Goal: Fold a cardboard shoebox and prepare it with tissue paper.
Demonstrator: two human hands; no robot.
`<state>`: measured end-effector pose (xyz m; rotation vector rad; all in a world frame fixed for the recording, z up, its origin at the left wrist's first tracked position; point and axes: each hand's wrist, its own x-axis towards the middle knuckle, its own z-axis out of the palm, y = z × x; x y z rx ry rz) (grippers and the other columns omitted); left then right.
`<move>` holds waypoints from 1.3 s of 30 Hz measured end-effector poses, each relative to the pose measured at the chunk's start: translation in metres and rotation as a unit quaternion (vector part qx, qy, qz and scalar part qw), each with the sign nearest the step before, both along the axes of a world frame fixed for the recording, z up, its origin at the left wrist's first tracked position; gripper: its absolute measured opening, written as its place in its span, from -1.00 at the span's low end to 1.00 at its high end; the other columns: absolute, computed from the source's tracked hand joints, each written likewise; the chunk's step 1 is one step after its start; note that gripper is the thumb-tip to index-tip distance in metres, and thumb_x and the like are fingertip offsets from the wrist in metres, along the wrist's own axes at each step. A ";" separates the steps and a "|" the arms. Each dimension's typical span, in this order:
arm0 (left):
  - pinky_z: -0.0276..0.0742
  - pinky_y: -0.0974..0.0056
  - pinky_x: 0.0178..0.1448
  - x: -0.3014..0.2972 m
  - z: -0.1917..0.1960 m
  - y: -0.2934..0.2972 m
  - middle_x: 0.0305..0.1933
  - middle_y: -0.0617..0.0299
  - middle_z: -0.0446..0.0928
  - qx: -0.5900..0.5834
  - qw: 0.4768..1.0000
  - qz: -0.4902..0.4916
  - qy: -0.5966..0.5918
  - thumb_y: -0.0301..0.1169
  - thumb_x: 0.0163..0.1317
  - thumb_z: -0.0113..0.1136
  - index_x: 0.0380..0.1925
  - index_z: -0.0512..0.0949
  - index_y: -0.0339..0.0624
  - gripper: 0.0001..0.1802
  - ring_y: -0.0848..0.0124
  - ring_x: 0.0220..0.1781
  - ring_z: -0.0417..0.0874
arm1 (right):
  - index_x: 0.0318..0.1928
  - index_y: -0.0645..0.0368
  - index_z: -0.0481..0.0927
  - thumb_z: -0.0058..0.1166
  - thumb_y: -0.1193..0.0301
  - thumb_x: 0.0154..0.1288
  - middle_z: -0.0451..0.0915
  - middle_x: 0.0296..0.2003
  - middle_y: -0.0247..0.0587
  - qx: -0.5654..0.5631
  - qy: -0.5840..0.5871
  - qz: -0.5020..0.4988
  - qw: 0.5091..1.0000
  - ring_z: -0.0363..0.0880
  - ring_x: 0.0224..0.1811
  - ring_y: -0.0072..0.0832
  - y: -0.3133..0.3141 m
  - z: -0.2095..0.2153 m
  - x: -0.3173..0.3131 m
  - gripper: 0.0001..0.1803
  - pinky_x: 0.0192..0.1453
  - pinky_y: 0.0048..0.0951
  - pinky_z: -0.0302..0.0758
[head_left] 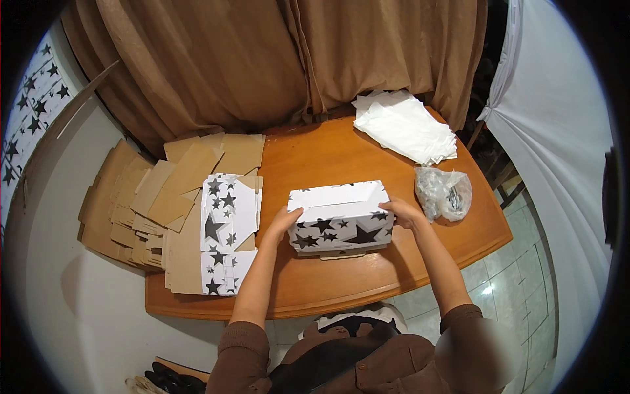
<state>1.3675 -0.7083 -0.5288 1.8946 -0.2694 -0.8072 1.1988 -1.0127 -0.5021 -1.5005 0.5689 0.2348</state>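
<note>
A white cardboard box (pixel 341 226) printed with black stars sits upright on the wooden table in front of me. Its top shows a long narrow slot or gap between white panels, and a brown flap edge pokes out along its near bottom side. My left hand (pixel 286 220) grips the box's left end, thumb on the upper edge. At the opposite end my right hand (pixel 401 211) does the same, its thumb resting on the top corner. The other fingers of both hands are mostly hidden behind the box's ends.
Flat star-printed cardboard (pixel 223 226) lies left of the box, beside stacked brown cardboard sheets (pixel 174 174). White paper sheets (pixel 407 128) are piled at the far right. A clear plastic bag (pixel 443 194) with contents lies nearer. Brown curtains (pixel 210 65) hang behind the table (pixel 308 157).
</note>
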 end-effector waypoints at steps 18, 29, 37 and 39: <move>0.11 0.25 0.29 -0.027 0.052 -0.073 0.21 0.07 0.24 -0.187 0.956 0.205 -0.093 0.10 0.27 -0.14 0.24 0.08 -0.16 -0.29 0.27 0.27 0.22 | -0.06 0.14 0.30 -0.02 0.19 0.31 0.35 -0.09 -0.26 0.177 -0.324 -0.103 0.924 0.34 -0.02 -0.51 -0.124 -0.023 0.051 -0.65 -0.08 -0.56 0.33; 0.14 0.27 0.30 -0.079 -0.043 -0.090 0.29 -0.02 0.13 -0.204 0.925 0.215 -0.239 -0.71 0.15 -0.03 0.25 -0.03 -0.18 -0.32 0.25 0.30 0.23 | 0.08 0.21 0.28 0.01 0.71 0.07 0.40 -0.08 -0.23 0.057 -0.379 -0.099 0.918 0.38 -0.01 -0.50 -0.107 -0.073 0.000 -0.49 0.10 -0.51 0.32; 0.23 0.12 0.23 -0.114 -0.091 -0.078 0.20 -0.15 0.21 -0.021 0.918 0.266 -0.292 -0.59 0.06 0.07 0.17 0.05 -0.25 -0.34 0.06 0.17 0.36 | 0.10 0.22 0.30 -0.06 0.62 0.16 0.40 -0.02 -0.19 0.026 -0.318 -0.094 0.943 0.37 0.02 -0.50 -0.106 -0.100 -0.017 -0.55 0.04 -0.55 0.34; 0.17 0.05 0.27 -0.124 -0.080 -0.094 0.24 -0.22 0.13 -0.025 0.911 0.293 -0.289 -0.51 0.02 0.13 0.18 0.04 -0.28 -0.28 -0.06 0.23 0.26 | 0.14 0.24 0.28 -0.04 0.57 0.21 0.39 0.03 -0.19 0.012 -0.345 -0.098 0.933 0.37 0.05 -0.50 -0.115 -0.101 -0.008 -0.55 0.06 -0.55 0.34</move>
